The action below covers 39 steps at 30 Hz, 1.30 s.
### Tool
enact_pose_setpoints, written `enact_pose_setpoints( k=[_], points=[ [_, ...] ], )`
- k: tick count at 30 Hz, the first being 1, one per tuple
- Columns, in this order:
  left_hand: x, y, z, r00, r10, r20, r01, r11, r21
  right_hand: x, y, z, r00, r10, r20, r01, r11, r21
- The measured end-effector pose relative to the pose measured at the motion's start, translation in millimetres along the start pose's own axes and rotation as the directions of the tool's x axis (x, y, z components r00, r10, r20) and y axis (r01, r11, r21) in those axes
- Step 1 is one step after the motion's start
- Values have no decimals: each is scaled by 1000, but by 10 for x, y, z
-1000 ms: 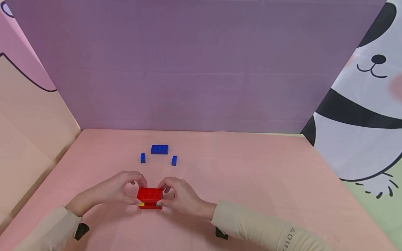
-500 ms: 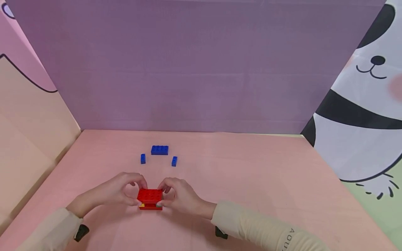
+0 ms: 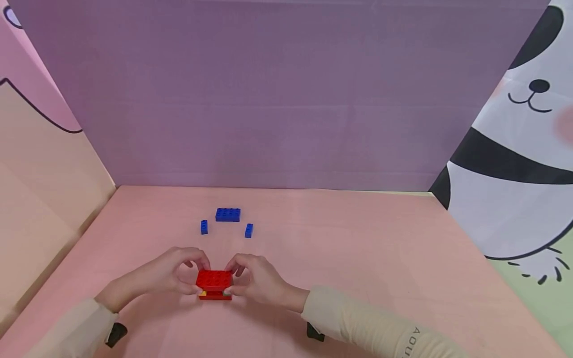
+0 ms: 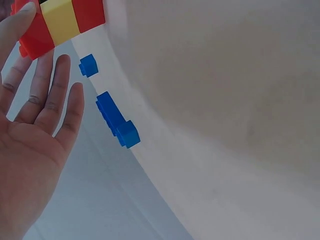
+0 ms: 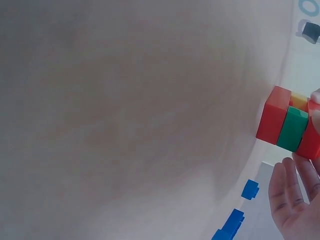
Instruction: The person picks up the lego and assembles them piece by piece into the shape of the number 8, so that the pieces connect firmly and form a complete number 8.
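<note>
Both hands hold a small stack of toy building bricks low over the pink surface in the head view. On top is a studded red brick (image 3: pixel 214 280), with a second red brick (image 3: pixel 215 298) at the bottom. Between them sit a yellow brick (image 4: pixel 61 22) on the left side and a green brick (image 5: pixel 292 129) on the right, with a gap in the middle. My left hand (image 3: pixel 165 271) pinches the left end, thumb in front and fingers behind. At the right end, my right hand (image 3: pixel 263 282) pinches the same way, its fingers partly cut off in the right wrist view.
Beyond the hands lie a wide blue brick (image 3: pixel 228 215) and two narrow blue bricks, one on the left (image 3: pixel 204 227) and one on the right (image 3: pixel 248 230). A purple backdrop (image 3: pixel 277 99) rises behind the pink tabletop (image 3: pixel 358 258), with printed panels at both sides.
Both hands keep their pinch on the stack, and the bricks stay together. Only a slight downward shift of the whole head view shows.
</note>
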<state>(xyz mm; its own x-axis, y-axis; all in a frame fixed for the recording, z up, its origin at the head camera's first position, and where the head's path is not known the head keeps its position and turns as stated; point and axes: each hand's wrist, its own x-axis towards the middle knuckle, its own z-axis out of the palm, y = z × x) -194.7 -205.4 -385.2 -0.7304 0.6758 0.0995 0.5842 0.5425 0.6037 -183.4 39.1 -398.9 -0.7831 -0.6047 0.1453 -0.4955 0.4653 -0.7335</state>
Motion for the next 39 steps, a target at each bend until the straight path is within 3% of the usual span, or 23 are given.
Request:
enact_pose_setpoints(
  k=[25, 32, 39],
  points=[
    [-20, -11, 0, 1000, 6, -8, -6, 997, -76, -15, -11, -26, 1000, 25, -7, -25, 999, 38],
    [-13, -8, -10, 1000, -26, 13, 27, 995, -95, -15, -11, -18, 999, 40, 2, -40, 991, 128],
    [-17, 14, -28, 998, -50, 29, 53, 993, -109, -1, -25, -17, 1000, 21, 18, -23, 995, 101]
  ],
)
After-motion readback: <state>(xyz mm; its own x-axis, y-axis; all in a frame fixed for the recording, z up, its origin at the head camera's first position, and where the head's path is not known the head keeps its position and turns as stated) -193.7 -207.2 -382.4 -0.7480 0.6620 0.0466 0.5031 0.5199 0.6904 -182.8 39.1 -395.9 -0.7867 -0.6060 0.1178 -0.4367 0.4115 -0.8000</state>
